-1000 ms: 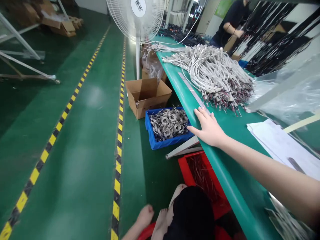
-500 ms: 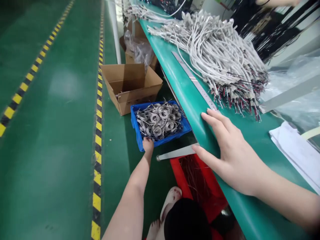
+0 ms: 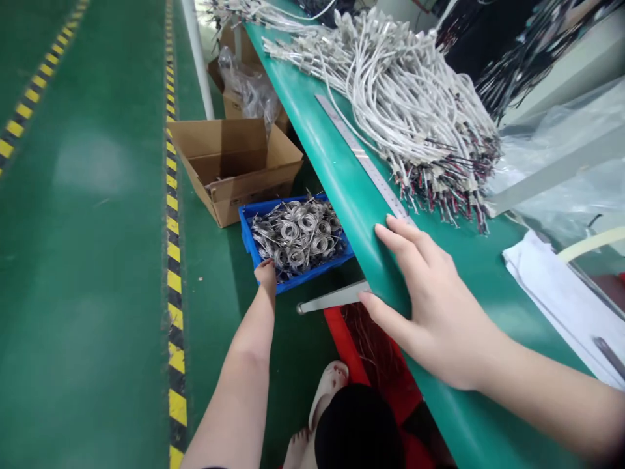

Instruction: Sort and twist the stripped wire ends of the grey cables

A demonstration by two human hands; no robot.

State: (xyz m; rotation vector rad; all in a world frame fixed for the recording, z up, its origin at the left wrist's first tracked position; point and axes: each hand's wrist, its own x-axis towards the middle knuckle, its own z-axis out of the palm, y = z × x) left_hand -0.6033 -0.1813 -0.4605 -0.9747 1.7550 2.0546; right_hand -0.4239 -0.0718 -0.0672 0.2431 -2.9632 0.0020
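At the near left corner of a blue plastic crate (image 3: 293, 282) on the floor, my left hand (image 3: 266, 273) has its fingers curled over the rim. Inside the crate lies a heap of coiled grey cables (image 3: 305, 231). My right hand (image 3: 430, 306) rests on the green tabletop (image 3: 342, 189) with fingers spread, thumb at the front edge, holding nothing. Its fingertips are close to the end of a steel ruler (image 3: 364, 156). Past the ruler lies a big pile of white cables (image 3: 410, 111) with dark and red wire ends.
An open cardboard box (image 3: 254, 179) stands behind the crate. A red bin (image 3: 346, 339) with thin wires sits under the table, beside a grey table leg (image 3: 334, 298). White papers (image 3: 551, 293) lie at right. Yellow-black tape (image 3: 174, 280) runs along the floor.
The view has shifted a little, so most things sit further left. My left hand has slid left along the crate's rim to its corner. My right hand stays on the table.
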